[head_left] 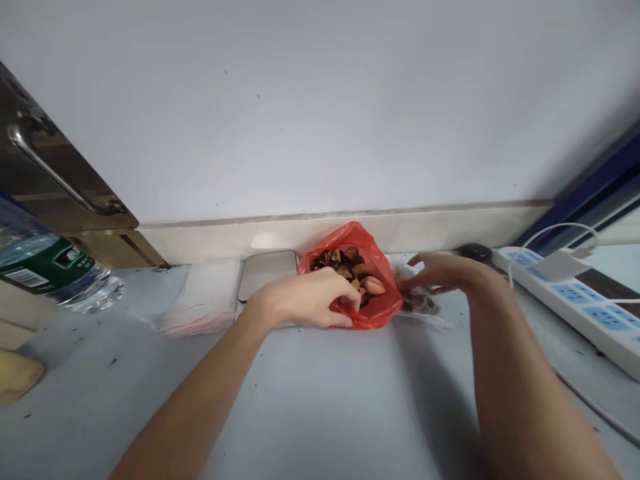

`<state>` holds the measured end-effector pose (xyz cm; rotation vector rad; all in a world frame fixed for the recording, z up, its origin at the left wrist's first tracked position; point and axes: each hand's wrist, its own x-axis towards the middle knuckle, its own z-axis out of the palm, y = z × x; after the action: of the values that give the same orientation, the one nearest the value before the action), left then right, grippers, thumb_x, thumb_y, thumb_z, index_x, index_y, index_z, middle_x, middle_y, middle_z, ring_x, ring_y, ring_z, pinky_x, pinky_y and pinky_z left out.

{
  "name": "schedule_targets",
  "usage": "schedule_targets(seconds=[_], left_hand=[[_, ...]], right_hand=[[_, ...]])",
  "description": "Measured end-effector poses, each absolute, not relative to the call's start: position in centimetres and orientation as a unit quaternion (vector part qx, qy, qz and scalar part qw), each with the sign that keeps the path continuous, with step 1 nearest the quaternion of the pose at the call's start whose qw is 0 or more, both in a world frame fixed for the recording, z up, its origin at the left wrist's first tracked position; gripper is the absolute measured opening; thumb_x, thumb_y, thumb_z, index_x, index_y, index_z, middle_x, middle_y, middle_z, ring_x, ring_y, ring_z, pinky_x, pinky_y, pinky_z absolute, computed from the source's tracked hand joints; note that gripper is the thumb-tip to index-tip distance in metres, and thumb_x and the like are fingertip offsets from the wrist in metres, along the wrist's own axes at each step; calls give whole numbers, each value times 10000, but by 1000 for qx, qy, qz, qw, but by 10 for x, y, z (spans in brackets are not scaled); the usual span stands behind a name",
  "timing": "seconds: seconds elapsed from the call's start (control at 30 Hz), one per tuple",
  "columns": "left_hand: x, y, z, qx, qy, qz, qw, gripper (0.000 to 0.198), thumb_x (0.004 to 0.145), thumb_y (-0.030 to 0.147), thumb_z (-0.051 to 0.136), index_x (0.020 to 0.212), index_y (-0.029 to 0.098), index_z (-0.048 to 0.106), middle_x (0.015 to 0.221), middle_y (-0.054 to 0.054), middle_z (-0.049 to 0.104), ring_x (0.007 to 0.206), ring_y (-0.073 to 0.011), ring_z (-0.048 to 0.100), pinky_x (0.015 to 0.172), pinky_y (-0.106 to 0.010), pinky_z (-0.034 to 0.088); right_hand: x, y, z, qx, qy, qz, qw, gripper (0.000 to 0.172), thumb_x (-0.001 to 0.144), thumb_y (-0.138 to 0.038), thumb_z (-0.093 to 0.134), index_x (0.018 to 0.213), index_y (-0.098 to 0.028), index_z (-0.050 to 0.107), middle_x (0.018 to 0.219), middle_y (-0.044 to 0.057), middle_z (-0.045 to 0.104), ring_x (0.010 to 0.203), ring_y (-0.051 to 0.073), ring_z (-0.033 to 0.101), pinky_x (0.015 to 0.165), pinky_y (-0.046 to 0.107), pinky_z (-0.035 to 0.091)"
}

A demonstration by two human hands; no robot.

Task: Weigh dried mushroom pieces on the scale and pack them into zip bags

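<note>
A red plastic bag (pixel 383 263) stands open near the wall, holding brown dried pieces (pixel 345 263) and a larger pinkish-brown one. My left hand (pixel 317 298) pinches the bag's near left rim between thumb and fingers. On the bag's right side, my right hand (pixel 435 272) has its fingers apart above a clear plastic bag (pixel 425 305) with dark pieces inside. A flat scale-like device (pixel 267 270) with a pale top lies to the left of the red bag, partly hidden by my left hand. Beside it is a stack of clear zip bags (pixel 207 293) with red edges.
A water bottle (pixel 47 267) with a green label is at the left, above a yellowish object (pixel 17 377). At the right lie a white power strip (pixel 575 300), cables and a black object (pixel 475 252). The wall (pixel 320 120) borders the grey surface (pixel 320 413).
</note>
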<state>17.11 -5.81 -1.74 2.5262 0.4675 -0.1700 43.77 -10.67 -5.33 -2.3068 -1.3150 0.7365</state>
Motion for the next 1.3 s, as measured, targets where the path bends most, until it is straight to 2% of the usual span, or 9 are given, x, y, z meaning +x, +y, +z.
schedule_targets(seconds=[0.13,0.3,0.47,0.6,0.73,0.83,1.0,1.17,1.3], left_hand=[[163,-56,-14,918,188,-76,341,172,837,416,737,875,261,802,789,0,748,729,-206,652,630,-294,415],[159,-55,-1,920,209,-6,331,272,879,485,688,927,260,834,894,-13,792,761,-203,675,657,-293,427],[159,-53,4,914,243,133,298,356,945,505,616,917,204,805,904,-31,794,782,-198,671,677,-289,441],[158,-47,3,842,301,274,355,456,1024,536,502,1045,159,758,999,-77,789,937,-227,710,831,-304,518],[157,-42,4,695,340,267,574,679,1032,691,400,1390,146,592,1111,-155,781,993,-274,745,909,-388,582],[153,-40,7,641,307,241,660,649,1005,716,443,1333,195,648,1162,-145,779,1085,-321,726,934,-443,591],[137,-34,8,621,280,236,693,621,966,685,556,1341,202,662,1227,-133,762,1202,-352,677,962,-466,577],[125,-26,3,645,298,250,658,654,813,432,847,1393,224,628,1264,-107,747,1222,-309,671,952,-393,574],[120,-22,4,631,289,324,642,524,912,309,744,1404,199,597,1286,-115,746,1146,-254,719,965,-381,583]], right_hand=[[437,-110,-43,-815,-447,323,179,159,583,-156,814,672,-211,694,584,29,661,619,199,663,573,306,554],[434,-115,-31,-814,-437,336,181,188,605,-84,718,540,-239,634,472,-33,565,527,139,579,558,262,501],[430,-121,-6,-840,-424,254,222,167,664,-98,674,600,-249,646,536,-1,628,642,198,633,660,323,509],[411,-134,23,-821,-428,113,360,79,762,-225,645,758,-246,721,736,45,743,770,240,668,769,393,515],[380,-136,36,-659,-615,128,414,169,753,-352,647,817,-241,756,920,77,793,821,242,694,790,404,540],[358,-125,29,-554,-711,117,416,164,782,-376,658,846,-242,728,911,62,771,862,239,697,845,406,545],[339,-105,8,-539,-719,84,432,244,775,-383,770,918,-230,645,982,50,734,993,262,696,902,407,531],[340,-98,-2,-666,-605,139,414,884,610,-616,894,1334,-215,584,1123,111,727,1033,313,696,867,447,561],[347,-101,2,-648,-539,328,426,657,678,-623,851,1133,-176,692,888,96,764,828,261,723,808,417,585]])
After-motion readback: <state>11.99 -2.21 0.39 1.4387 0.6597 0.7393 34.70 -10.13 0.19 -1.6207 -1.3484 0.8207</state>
